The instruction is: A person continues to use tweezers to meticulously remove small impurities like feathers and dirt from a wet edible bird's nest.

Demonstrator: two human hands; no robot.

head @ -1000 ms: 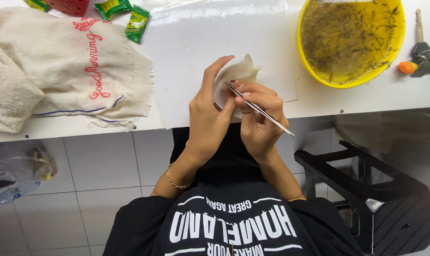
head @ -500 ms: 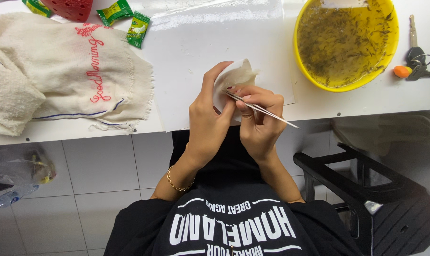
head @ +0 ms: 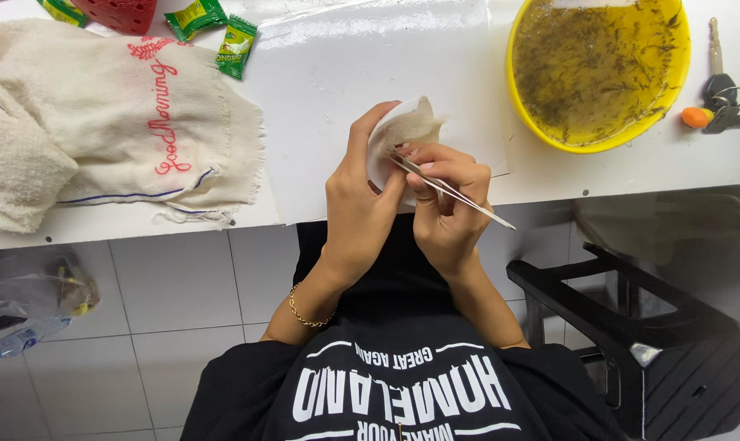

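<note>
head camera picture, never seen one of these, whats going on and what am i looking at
The camera sits on a person's head and looks down at their own two bare hands above a white table. The left hand cups a small pale whitish piece; what it is cannot be told. The right hand holds thin metal tweezers against it. On the table lie a cream towel with red stitching, a round yellow bowl of murky water, green sachets and keys.

Bright, even light, sharp focus, faint glare on the white table (head: 370,57).
</note>
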